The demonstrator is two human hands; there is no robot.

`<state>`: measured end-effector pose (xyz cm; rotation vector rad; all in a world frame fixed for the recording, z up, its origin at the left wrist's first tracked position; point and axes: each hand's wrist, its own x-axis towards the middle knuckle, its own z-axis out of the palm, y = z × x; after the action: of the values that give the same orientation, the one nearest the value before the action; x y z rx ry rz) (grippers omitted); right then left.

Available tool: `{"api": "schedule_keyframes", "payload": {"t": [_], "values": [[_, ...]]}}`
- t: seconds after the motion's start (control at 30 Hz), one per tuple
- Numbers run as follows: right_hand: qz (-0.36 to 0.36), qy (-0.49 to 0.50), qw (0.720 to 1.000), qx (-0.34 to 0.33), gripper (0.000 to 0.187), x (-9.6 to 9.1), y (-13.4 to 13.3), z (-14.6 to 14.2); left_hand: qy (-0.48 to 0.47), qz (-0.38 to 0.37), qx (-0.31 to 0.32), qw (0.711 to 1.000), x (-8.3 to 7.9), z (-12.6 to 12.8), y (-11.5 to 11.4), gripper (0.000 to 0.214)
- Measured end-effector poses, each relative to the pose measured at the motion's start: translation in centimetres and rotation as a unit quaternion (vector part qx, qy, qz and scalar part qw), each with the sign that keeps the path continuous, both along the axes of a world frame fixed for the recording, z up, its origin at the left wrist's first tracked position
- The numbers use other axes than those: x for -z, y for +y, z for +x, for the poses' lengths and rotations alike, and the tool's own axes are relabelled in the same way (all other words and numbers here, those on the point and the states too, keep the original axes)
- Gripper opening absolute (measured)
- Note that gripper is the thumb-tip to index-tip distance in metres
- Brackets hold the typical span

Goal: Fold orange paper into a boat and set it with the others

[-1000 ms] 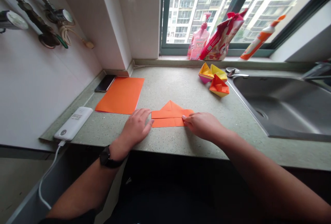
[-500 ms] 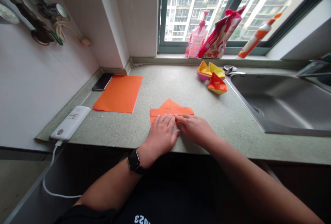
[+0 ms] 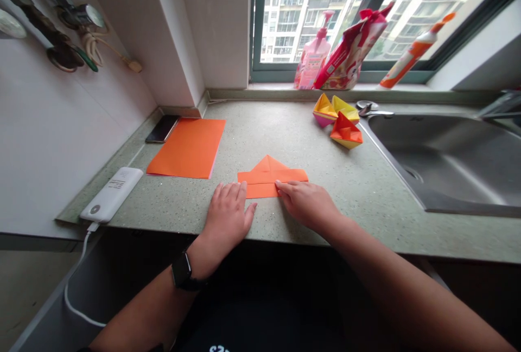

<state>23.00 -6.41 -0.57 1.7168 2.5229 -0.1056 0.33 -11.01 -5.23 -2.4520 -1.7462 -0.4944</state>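
Observation:
A sheet of orange paper (image 3: 267, 168) lies folded on the counter, with a pointed peak at the far side and a flat strip along the near side. My left hand (image 3: 228, 208) rests palm down, fingers stretched, its fingertips at the paper's left end. My right hand (image 3: 307, 203) is mostly closed and presses a fingertip on the crease near the middle of the strip. Its other fingers are curled and partly hidden, and it covers the near right part of the paper.
Flat orange sheets (image 3: 187, 148) lie to the left beside a dark phone (image 3: 163, 128) and a white power bank (image 3: 112, 193) with a cable. Folded paper boats (image 3: 345, 130) stand at the back right by the steel sink (image 3: 459, 162). Bottles, including a pink pump bottle (image 3: 312, 59), line the sill.
My left hand has slid left along the paper to its left end, uncovering the near strip. My right fingertip stays on the crease. The view has shifted slightly.

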Motion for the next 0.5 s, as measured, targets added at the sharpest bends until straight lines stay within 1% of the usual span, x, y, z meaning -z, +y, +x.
{"api": "schedule_keyframes", "payload": {"t": [0.07,0.17,0.27,0.33,0.4,0.5], "values": [[0.005,0.003,1.000,-0.003,0.043,0.1,0.0,-0.1,0.011,-0.007,-0.011,1.000,-0.3,0.4,-0.1,0.054],[0.011,0.007,1.000,-0.006,0.043,0.4,-0.1,-0.2,0.018,0.003,-0.020,1.000,-0.2,2.1,0.1,0.062],[0.011,0.010,1.000,-0.012,0.042,0.6,-0.1,-0.1,0.004,0.002,0.023,1.000,0.3,4.2,0.8,0.064],[0.009,0.017,1.000,-0.010,0.041,0.5,0.0,0.1,-0.004,-0.013,0.036,0.999,0.7,5.1,1.3,0.063],[0.004,0.029,1.000,-0.001,0.040,0.4,0.0,0.3,-0.005,-0.020,0.038,0.999,0.8,5.3,1.7,0.062],[-0.006,0.057,0.998,0.011,0.040,0.3,0.2,0.6,0.001,-0.011,0.042,0.999,0.6,5.1,1.8,0.057]]}}
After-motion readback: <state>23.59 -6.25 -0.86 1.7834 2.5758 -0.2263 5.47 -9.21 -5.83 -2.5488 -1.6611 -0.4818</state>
